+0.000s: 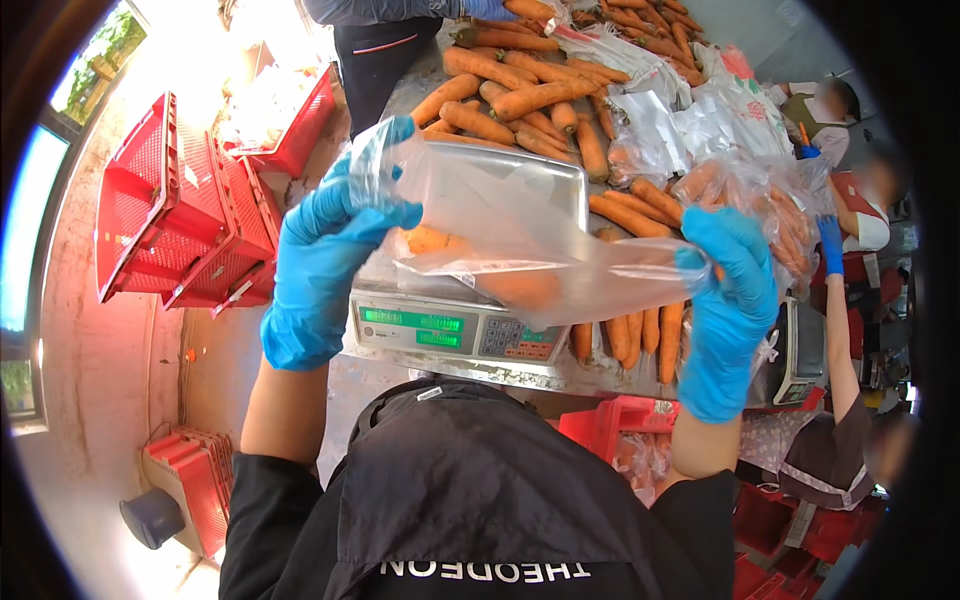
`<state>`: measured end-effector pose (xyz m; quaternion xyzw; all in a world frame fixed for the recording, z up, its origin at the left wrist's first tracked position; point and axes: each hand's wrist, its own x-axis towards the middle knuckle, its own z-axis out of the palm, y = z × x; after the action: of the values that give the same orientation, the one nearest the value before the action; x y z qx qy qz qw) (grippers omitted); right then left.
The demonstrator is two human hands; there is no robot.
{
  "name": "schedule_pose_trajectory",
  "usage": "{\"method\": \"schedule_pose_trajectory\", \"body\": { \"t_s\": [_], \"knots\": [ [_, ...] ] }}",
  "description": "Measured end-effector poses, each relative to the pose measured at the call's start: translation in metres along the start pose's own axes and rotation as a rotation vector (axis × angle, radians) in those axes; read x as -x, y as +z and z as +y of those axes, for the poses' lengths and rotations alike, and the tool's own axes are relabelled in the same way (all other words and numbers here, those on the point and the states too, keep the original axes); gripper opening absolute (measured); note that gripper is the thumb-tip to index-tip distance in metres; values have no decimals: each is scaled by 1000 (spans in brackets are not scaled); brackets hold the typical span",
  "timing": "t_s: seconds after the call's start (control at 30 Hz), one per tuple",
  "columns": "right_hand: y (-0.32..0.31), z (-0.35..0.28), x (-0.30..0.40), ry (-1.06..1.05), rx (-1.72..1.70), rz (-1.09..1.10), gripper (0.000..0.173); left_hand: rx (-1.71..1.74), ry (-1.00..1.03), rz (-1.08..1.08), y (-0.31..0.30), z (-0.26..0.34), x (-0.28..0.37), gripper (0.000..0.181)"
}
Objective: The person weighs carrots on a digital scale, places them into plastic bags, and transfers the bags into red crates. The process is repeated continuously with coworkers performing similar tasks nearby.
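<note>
A clear plastic bag (630, 277) is stretched between my blue-gloved hands above a digital scale (412, 326). My left hand (322, 240) grips one end, with film wrapped over its fingertips. Its other end is pinched in my right hand (727, 300). Orange carrots (517, 289) show through the film over the scale's front part; whether they lie inside the bag or behind it, I cannot tell. Part of the metal weighing pan (510, 161) is veiled by the plastic. The scale's green display is lit.
Loose carrots (525, 90) pile up beyond the scale, with plastic bags (652, 127) and bagged carrots (780, 217) to the right. Red crates (180, 217) stand at left, and another red crate (615, 424) is below the table edge. Several other people work nearby; one blue-gloved hand (830, 244) reaches in from the right.
</note>
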<state>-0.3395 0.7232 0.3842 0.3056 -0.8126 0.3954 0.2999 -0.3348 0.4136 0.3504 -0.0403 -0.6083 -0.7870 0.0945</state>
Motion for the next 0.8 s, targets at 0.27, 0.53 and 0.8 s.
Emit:
{"method": "schedule_pose_trajectory", "body": {
  "t_s": [0.27,0.53,0.8],
  "knots": [
    [44,10,70,532,-190,266,64,-168,65,-56,-72,-21,23,26],
    [-22,75,181,1296,-213,387,22,4,324,647,-151,-19,58,57],
    [-14,-39,55,615,-326,108,29,-687,402,228,-17,-4,22,82]
  ]
}}
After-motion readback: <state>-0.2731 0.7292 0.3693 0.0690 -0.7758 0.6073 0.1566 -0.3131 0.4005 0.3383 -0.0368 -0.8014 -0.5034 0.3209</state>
